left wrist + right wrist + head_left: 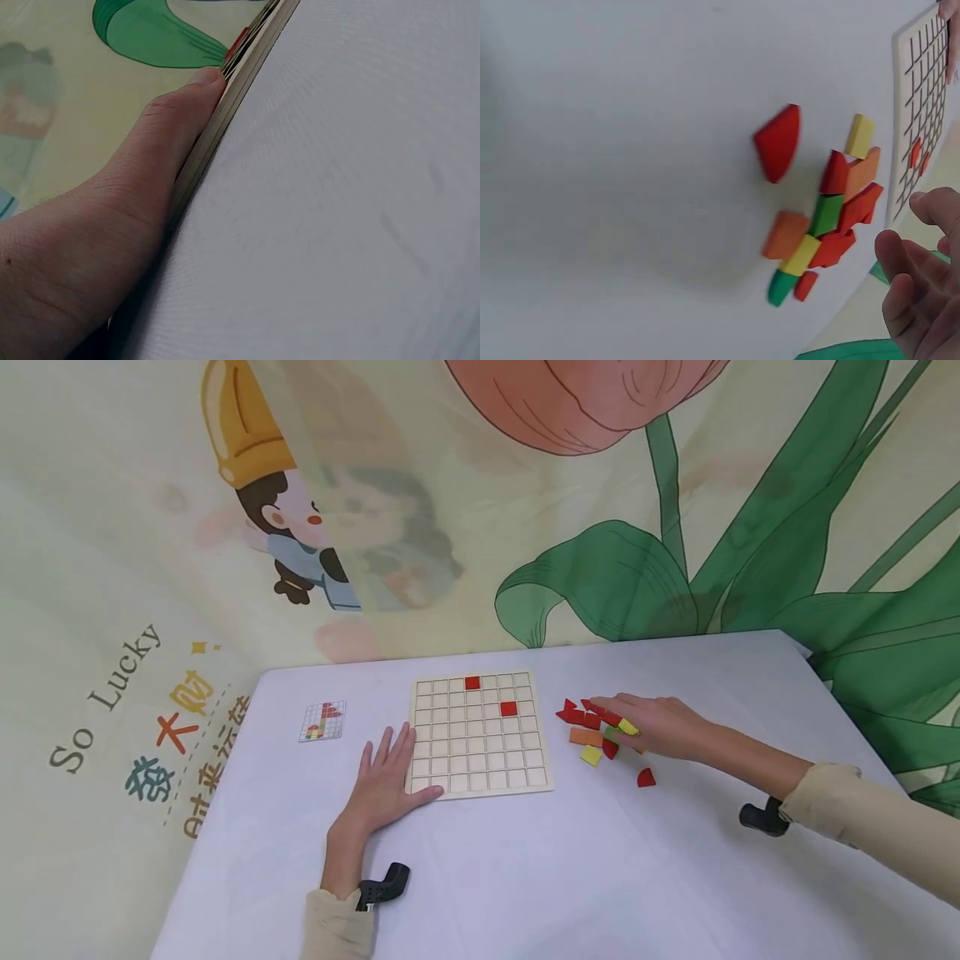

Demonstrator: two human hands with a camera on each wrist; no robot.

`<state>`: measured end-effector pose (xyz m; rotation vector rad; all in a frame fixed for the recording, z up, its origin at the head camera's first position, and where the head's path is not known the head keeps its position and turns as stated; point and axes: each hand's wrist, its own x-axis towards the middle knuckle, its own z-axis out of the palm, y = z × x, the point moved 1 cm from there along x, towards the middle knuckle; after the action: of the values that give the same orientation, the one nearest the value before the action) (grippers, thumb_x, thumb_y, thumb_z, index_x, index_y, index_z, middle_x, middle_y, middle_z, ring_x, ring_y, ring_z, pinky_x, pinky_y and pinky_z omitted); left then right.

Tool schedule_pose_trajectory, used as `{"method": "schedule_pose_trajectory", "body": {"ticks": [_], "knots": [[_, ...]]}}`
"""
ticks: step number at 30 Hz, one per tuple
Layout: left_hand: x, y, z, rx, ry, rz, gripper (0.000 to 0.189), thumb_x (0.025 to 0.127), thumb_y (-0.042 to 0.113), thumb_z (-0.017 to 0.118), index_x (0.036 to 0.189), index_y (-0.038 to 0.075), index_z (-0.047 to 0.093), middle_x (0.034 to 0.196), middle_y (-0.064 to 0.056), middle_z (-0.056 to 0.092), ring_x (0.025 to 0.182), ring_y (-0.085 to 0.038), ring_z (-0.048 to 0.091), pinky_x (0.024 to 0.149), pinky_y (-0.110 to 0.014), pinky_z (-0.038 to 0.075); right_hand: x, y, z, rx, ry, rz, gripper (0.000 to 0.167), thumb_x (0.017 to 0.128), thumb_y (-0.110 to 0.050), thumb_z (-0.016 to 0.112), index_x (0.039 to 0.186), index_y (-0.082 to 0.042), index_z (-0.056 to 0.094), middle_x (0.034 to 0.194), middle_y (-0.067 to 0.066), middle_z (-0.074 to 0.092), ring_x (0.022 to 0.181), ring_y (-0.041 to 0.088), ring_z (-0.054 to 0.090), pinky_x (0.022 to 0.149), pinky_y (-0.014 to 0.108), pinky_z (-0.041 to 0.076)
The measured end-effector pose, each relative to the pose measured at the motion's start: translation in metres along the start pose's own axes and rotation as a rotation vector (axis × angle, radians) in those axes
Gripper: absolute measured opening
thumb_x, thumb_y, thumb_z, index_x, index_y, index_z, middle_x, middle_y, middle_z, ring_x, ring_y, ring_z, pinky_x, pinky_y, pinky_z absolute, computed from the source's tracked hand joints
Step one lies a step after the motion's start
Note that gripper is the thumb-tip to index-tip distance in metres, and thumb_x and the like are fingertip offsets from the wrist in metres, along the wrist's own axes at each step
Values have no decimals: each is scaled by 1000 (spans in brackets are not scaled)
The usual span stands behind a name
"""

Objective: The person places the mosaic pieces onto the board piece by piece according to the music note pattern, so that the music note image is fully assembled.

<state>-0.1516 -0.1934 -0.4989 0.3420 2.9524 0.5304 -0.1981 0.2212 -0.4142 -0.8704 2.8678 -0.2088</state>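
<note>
A square wooden grid board (459, 760) lies on the table with two red square blocks (472, 682) in its cells. My left hand (382, 781) rests with spread fingers along the board's left edge, its thumb (169, 131) against the near side. To the right of the board is a pile of small blocks in red, orange (586, 737), yellow (591, 756) and green (826, 214). Over this pile reaches my right hand (660, 727), partly covering it in the head view. In the right wrist view its fingers are loosely bent, with nothing seen between them.
A small printed card (322, 722) with a coloured grid pattern lies left of the board. One red rounded block (646, 777) sits apart, nearer than the pile. The white-covered table (510, 877) ends at a printed curtain (450, 568) behind.
</note>
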Motion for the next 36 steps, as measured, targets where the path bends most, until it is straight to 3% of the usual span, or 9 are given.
{"method": "schedule_pose_trajectory", "body": {"ticks": [4,10,21,28,36], "knots": [[1,-1,0,7,-23,-11,108,80,70,58,157,11,10,166,-4,5,154,-31,-2,122,-55,-3,-18,9,7,13,-2,17,70,79,-18,79,141,-13,47,118,13,66,67,11,62,52,19,48],[2,-1,-3,7,-17,-12,108,80,70,58,157,11,10,166,-4,5,154,-31,-2,122,-55,-3,-27,10,23,10,-91,34,63,85,-23,72,143,-17,46,118,9,64,50,2,41,47,16,37],[1,0,-1,-1,-19,-12,108,80,71,58,157,12,10,166,-3,5,154,-30,-2,122,-54,-4,-28,0,33,47,-101,-11,62,82,-26,76,138,-14,51,119,5,64,63,-1,49,56,12,43],[0,0,-1,-8,4,9,108,79,68,60,157,10,11,166,-5,8,153,-32,0,122,-56,-2,-25,-3,32,16,-79,-8,57,82,-24,75,135,-15,54,114,6,60,51,1,43,50,14,40],[0,-1,-1,-7,-1,0,108,80,69,60,157,10,11,166,-5,7,153,-31,-1,122,-56,-2,-1,-3,38,-40,-20,45,49,82,-24,75,128,-15,60,122,9,59,66,9,56,49,20,44]]}}
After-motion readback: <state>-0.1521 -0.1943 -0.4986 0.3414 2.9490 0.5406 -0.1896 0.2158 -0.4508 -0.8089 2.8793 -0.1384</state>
